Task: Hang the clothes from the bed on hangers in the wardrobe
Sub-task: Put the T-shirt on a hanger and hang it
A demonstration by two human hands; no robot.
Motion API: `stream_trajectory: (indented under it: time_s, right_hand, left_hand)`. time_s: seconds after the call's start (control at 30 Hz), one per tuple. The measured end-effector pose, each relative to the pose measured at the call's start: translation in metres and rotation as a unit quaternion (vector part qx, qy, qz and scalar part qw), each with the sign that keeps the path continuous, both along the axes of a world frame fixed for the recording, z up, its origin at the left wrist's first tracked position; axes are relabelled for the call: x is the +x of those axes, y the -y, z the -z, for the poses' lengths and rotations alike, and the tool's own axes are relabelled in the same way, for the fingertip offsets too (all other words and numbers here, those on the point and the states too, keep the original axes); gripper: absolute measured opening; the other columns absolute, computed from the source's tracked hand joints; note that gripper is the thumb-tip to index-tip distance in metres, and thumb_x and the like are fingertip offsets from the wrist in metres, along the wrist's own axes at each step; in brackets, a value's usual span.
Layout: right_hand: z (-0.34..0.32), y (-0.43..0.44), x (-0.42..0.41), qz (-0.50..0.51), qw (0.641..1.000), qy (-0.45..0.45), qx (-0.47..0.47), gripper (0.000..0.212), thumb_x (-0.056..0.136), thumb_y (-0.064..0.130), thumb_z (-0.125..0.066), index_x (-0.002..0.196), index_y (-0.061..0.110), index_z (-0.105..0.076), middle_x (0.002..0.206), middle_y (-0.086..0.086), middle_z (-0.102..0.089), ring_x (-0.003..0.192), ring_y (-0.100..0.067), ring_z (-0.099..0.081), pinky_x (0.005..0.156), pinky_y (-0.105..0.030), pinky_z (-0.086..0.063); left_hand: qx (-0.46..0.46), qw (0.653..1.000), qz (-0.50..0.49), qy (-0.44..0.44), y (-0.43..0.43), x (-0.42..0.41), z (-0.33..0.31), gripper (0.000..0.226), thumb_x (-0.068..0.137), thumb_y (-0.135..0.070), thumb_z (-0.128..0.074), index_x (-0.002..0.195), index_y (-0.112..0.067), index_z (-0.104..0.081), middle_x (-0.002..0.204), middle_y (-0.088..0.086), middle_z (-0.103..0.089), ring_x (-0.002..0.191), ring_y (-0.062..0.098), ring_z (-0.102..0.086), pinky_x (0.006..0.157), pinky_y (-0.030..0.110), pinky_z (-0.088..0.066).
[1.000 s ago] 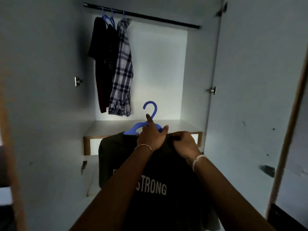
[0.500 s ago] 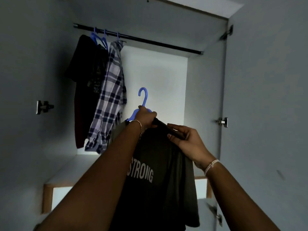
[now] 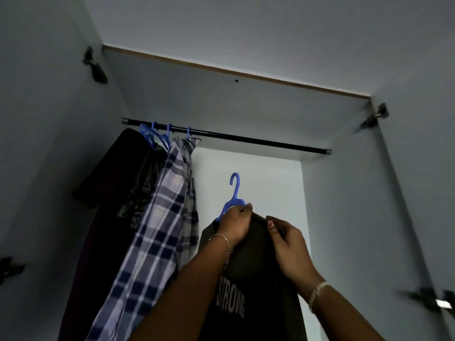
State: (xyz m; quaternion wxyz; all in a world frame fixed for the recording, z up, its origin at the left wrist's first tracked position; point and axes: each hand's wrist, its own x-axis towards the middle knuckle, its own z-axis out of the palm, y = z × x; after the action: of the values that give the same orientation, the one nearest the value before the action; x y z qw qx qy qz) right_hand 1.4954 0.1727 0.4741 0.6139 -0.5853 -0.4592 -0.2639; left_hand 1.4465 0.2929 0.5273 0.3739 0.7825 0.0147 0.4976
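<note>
Inside a pale wardrobe [image 3: 344,193], a slim dark rail [image 3: 246,140] runs left to right overhead, with a soft checked shirt [image 3: 157,230] bunched at its left end. Below the rail's bare middle, the left hand [image 3: 234,223] is nearer to it, fingers clamped on the blue plastic hanger [image 3: 235,190], whose hook points up. The right hand [image 3: 288,244] has its fingers pinching the dark T-shirt [image 3: 253,267] draped on the hanger.

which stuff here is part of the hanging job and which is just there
In the job: hanger, gripped by the left hand; t-shirt, pinched by the right hand; rail.
Just there: plaid shirt and dark clothes, already hung; hinges.
</note>
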Motion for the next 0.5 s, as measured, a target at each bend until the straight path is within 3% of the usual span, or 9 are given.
stream_trajectory:
  time_s: [0.07, 0.17, 0.33, 0.5]
  right_hand:
    - [-0.025, -0.026, 0.021, 0.015, 1.000, 0.022, 0.016, 0.035, 0.100, 0.024, -0.048, 0.131, 0.010, -0.057, 0.131, -0.004, -0.061, 0.123, -0.018, -0.054, 0.103, -0.025, -0.038]
    - [-0.065, -0.053, 0.038, 0.026, 0.996, 0.058, 0.061, 0.029, 0.100, 0.018, -0.050, 0.125, 0.009, -0.062, 0.126, -0.007, -0.064, 0.119, -0.022, -0.057, 0.103, -0.031, -0.041]
    - [-0.140, -0.100, 0.076, 0.024, 0.986, 0.105, 0.125, 0.021, 0.099, 0.013, -0.049, 0.108, 0.014, -0.069, 0.111, -0.007, -0.070, 0.106, -0.025, -0.062, 0.092, -0.032, -0.047]
    - [-0.206, -0.143, 0.107, 0.036, 0.979, 0.119, 0.160, 0.023, 0.099, 0.015, -0.047, 0.106, 0.013, -0.068, 0.111, -0.010, -0.069, 0.106, -0.030, -0.061, 0.085, -0.030, -0.044]
  left_hand:
    - [0.012, 0.999, -0.026, 0.017, -0.016, 0.014, -0.013, 0.039, 0.102, -0.034, -0.038, 0.100, -0.007, -0.065, 0.092, 0.006, -0.061, 0.089, 0.020, -0.054, 0.076, 0.026, -0.038]
    - [0.029, 0.998, -0.046, 0.044, -0.040, 0.028, -0.029, 0.036, 0.101, -0.035, -0.041, 0.112, -0.010, -0.065, 0.109, 0.011, -0.066, 0.105, 0.027, -0.059, 0.089, 0.030, -0.043]
    - [0.043, 0.994, -0.080, 0.059, -0.090, 0.066, -0.049, 0.036, 0.097, -0.036, -0.050, 0.119, -0.009, -0.061, 0.120, 0.011, -0.065, 0.114, 0.026, -0.058, 0.100, 0.036, -0.044]
    - [0.068, 0.986, -0.129, 0.081, -0.134, 0.101, -0.076, 0.037, 0.096, -0.037, -0.053, 0.114, -0.006, -0.061, 0.114, 0.010, -0.066, 0.109, 0.023, -0.060, 0.085, 0.026, -0.043]
